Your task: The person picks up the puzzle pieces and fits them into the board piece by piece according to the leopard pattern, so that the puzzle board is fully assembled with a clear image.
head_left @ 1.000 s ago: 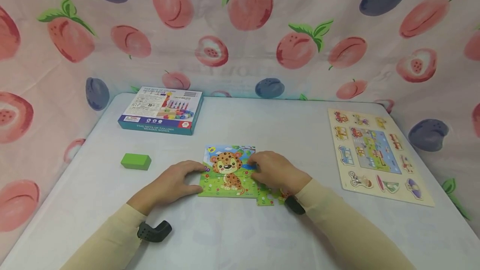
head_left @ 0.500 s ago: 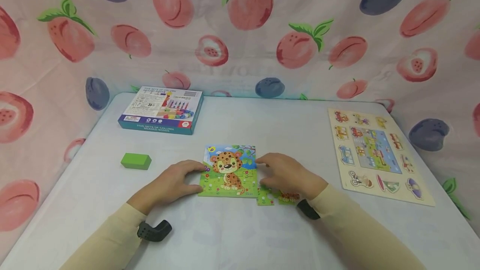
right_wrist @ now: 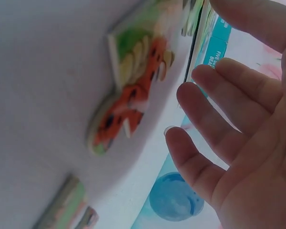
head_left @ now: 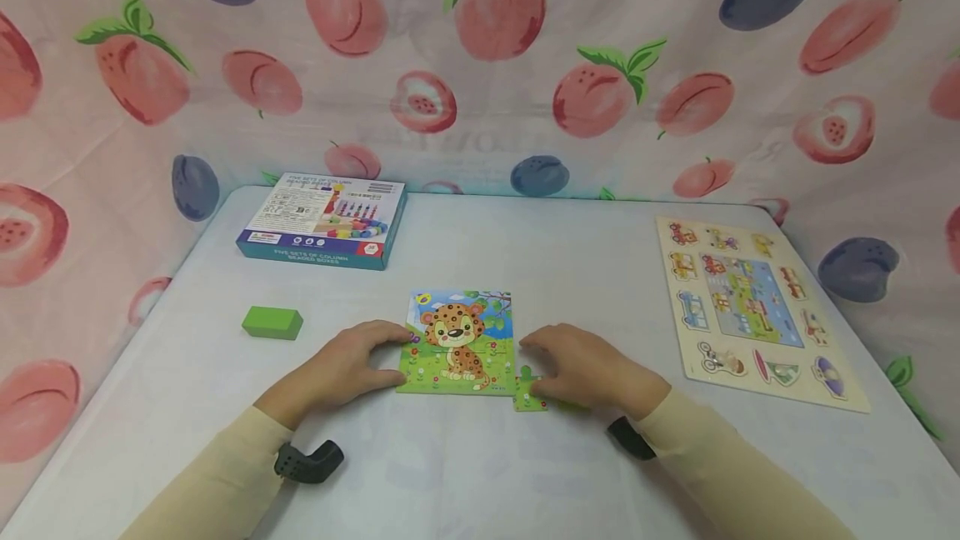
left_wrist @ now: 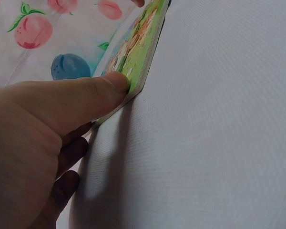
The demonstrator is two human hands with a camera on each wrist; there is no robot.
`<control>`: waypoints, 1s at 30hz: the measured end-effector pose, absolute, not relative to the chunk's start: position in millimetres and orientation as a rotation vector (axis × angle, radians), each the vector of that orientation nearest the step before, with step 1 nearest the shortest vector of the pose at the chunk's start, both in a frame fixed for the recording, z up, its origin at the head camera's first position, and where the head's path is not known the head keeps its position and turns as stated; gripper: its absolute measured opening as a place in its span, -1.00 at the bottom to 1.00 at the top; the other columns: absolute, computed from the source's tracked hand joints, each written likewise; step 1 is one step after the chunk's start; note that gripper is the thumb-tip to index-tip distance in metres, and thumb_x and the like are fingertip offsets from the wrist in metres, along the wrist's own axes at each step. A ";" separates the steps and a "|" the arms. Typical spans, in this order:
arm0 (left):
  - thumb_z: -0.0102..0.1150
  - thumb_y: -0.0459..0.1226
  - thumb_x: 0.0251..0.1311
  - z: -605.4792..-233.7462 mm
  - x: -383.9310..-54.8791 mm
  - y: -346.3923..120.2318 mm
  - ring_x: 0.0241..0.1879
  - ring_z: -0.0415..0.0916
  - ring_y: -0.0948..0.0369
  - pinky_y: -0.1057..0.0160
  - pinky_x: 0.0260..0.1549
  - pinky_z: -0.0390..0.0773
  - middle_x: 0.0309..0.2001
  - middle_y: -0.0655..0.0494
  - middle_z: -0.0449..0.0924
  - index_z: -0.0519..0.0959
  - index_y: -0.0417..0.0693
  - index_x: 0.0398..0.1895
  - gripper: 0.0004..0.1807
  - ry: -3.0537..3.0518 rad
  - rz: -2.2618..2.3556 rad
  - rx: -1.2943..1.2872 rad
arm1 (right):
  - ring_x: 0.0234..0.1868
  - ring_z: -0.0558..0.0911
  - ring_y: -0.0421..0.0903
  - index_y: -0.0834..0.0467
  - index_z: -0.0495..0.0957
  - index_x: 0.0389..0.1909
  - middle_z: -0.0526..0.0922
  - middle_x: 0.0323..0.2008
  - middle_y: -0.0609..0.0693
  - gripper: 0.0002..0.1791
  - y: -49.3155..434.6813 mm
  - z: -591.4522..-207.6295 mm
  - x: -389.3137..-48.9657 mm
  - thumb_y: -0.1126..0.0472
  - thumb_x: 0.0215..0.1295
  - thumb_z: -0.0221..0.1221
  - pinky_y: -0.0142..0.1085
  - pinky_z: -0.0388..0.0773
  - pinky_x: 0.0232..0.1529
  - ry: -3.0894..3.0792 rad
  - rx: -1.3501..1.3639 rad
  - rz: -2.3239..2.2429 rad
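A leopard jigsaw puzzle [head_left: 459,348] lies flat in its square board at the middle of the table. My left hand [head_left: 341,367] rests at its left side, thumb on the near corner and a forefinger farther up the edge; the left wrist view shows the thumb [left_wrist: 109,86] over the board's rim. To the right of the board, my right hand [head_left: 588,369] hovers with spread fingers and holds nothing. A green flowered jigsaw piece [head_left: 529,397] lies by its thumb. Below the palm, the right wrist view has an orange and green piece [right_wrist: 133,86], mostly hidden in the head view.
Another loose piece [right_wrist: 69,205] appears at the lower left of the right wrist view. A green block [head_left: 272,322] lies to the left, with a beaded-boxes carton [head_left: 322,222] behind it. On the right sits a wooden vehicle puzzle board [head_left: 757,315]. Fruit-print cloth [head_left: 480,82] backs the table.
My right hand has drawn back to the right off the leopard puzzle and now hangs over the loose pieces, covering one. My left hand has stayed at the board's left edge.
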State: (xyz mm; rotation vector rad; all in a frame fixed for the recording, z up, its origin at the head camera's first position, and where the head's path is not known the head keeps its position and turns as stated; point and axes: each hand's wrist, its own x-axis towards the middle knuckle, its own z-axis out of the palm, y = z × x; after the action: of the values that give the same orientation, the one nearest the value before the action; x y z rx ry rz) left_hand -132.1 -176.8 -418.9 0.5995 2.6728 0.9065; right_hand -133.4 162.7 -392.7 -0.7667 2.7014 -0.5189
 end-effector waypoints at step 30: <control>0.42 -0.22 0.16 -417.8 -131.4 -177.2 0.37 0.29 -0.06 -0.14 0.34 0.30 0.30 0.02 0.48 0.54 0.01 0.27 -0.44 2.663 0.912 0.606 | 0.18 0.51 0.05 0.25 0.54 0.19 0.60 0.12 0.06 -0.35 165.7 -398.8 -126.8 0.15 0.05 0.46 -0.03 0.46 0.24 2.670 -0.858 -0.525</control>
State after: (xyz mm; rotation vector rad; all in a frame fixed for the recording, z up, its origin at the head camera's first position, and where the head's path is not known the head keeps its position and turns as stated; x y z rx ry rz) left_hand -131.4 -177.2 -417.8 0.6060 2.6632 0.9123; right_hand -126.8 165.7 -398.8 -0.8580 2.6703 -0.5246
